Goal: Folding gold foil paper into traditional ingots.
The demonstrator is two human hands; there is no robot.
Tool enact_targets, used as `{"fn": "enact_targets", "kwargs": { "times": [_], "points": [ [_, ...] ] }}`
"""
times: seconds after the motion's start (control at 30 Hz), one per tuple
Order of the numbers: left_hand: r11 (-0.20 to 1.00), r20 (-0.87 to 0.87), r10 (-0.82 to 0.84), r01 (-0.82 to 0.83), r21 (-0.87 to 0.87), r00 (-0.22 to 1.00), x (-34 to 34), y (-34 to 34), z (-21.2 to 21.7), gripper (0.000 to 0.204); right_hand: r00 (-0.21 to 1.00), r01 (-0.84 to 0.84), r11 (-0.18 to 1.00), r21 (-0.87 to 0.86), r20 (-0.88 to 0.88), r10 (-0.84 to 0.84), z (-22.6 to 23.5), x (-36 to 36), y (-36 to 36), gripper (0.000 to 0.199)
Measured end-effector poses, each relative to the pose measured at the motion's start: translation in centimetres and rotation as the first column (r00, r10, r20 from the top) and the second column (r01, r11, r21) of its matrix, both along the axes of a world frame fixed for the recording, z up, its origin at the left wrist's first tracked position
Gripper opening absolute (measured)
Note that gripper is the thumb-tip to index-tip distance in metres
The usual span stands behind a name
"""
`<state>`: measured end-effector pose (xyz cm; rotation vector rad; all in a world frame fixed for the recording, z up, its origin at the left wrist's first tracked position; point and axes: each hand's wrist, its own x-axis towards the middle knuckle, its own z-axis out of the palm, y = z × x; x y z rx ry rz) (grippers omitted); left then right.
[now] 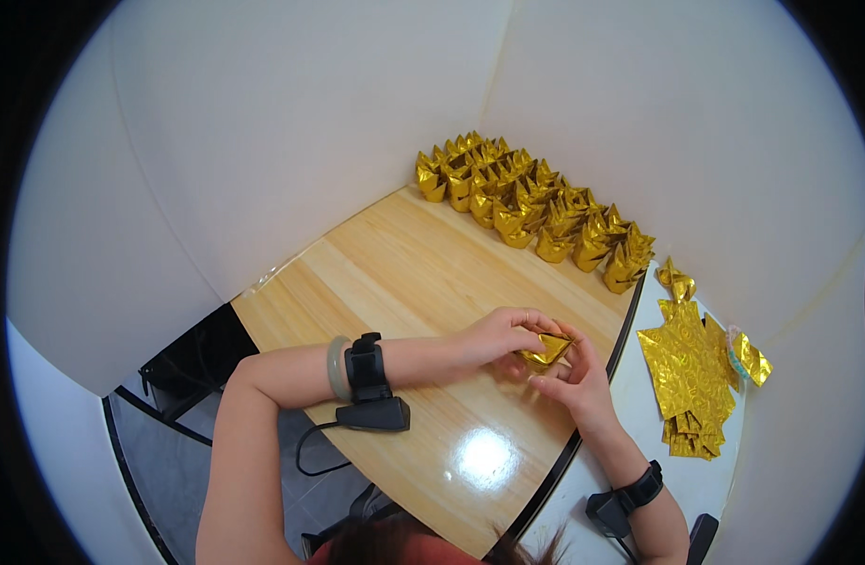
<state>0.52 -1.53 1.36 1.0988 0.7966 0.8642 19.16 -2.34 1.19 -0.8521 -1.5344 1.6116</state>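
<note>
Between my two hands is a folded gold foil paper ingot [546, 351], held just above the wooden table [395, 273]. My left hand [508, 337] closes on its left side, with fingers along the upper edge. Gripping the right side, my right hand [580, 375] has its fingertips at the top and its thumb low at the front. Parts of the ingot are hidden behind the fingers. Rows of finished-looking gold paper ingots [515, 212] stand upright along the far wall.
On the white surface [649, 461] to the right lies a stack of gold foil sheets [687, 367], with small folded gold pieces [677, 280] behind it. A black edge strip [630, 315] divides the two surfaces. Pale walls [291, 141] enclose the far side. A black box with a cable [376, 414] hangs by my left wrist.
</note>
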Motion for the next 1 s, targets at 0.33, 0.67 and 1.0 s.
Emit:
{"fn": "enact_targets", "kwargs": {
  "times": [0.33,0.67,1.0],
  "points": [
    [0.773,-0.512,0.273,0.132,0.621,0.814,-3.1,3.8,-2.4,0.036,0.858,0.005,0.921,0.388,0.472,-0.203,-0.9,0.6,0.0,0.064],
    [0.428,-0.494,0.251,0.362,0.828,0.832,-4.9,3.5,0.2,0.020,0.791,-0.126,0.541,0.831,0.413,-0.451,0.3,0.0,0.2,0.048],
    [0.337,-0.599,0.349,0.499,0.798,0.721,-4.8,3.1,0.2,0.009,0.712,-0.277,0.400,0.874,0.466,-0.525,0.2,0.2,0.6,0.030]
  ]
}}
